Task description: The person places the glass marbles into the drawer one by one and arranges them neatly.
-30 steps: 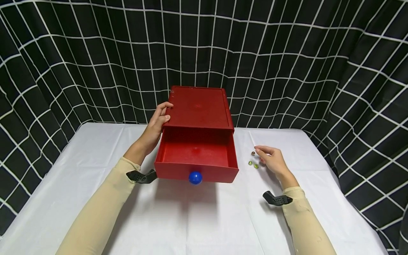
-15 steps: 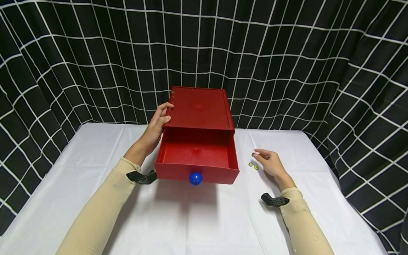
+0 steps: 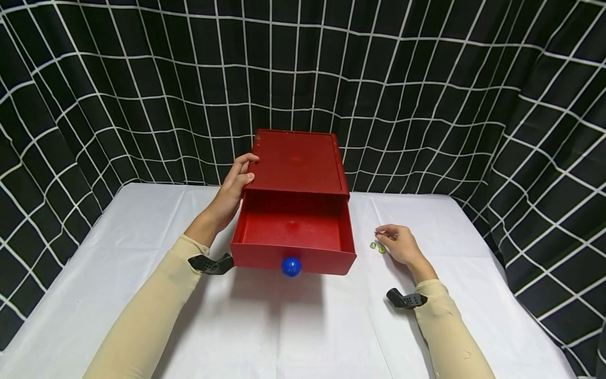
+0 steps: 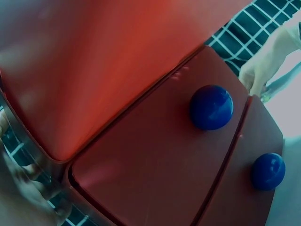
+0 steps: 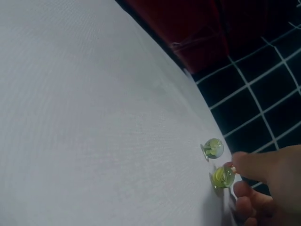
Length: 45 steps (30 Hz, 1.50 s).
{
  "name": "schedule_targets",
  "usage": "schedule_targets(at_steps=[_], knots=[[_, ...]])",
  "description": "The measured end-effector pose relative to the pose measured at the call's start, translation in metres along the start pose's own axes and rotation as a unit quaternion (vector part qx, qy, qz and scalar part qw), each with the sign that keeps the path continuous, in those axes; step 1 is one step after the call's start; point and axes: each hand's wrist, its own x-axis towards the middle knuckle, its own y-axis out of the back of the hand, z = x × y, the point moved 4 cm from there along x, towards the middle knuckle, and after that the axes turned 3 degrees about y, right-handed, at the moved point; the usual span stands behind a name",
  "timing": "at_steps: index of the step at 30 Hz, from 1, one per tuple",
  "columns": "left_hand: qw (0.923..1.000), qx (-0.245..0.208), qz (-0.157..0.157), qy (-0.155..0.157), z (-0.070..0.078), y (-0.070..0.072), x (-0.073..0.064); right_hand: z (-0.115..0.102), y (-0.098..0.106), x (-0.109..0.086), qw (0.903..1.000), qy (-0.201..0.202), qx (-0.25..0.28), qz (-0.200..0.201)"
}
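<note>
Head view: small dark brown marble (image 3: 377, 233), mostly hidden, sitting between pinching thumb and fingertips of right hand (image 3: 401, 245), at right part of white tablecloth (image 3: 322, 326). Two yellow-green clear glass marbles (image 5: 223, 177) resting just beside. Left hand (image 3: 233, 181), fingers bent, gripping left edge of red plastic cabinet (image 3: 295, 166); open top drawer (image 3: 326, 261) with round blue knob (image 3: 291, 267) jutting forward. Black white-gridded curtain (image 3: 416, 95) hanging behind.

The left hand (image 3: 229, 193) is higher, fingers bent; the right hand (image 3: 401, 245) pinches between thumb and fingertips.
</note>
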Motion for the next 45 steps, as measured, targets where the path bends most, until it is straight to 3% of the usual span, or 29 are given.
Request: schedule_targets(at_steps=[14,30,45], knots=[[1.0,-0.001,0.0,0.002,-0.002,0.0,0.0,0.006,0.0,-0.001,0.9996,-0.009,-0.026,0.007],[1.0,-0.001,0.001,0.001,-0.001,-0.001,0.001,0.007,0.009,0.0,0.9998,-0.007,-0.009,0.017],[1.0,0.006,-0.001,0.006,-0.001,-0.001,0.001,-0.026,0.027,-0.004,0.9989,0.014,0.032,0.032]])
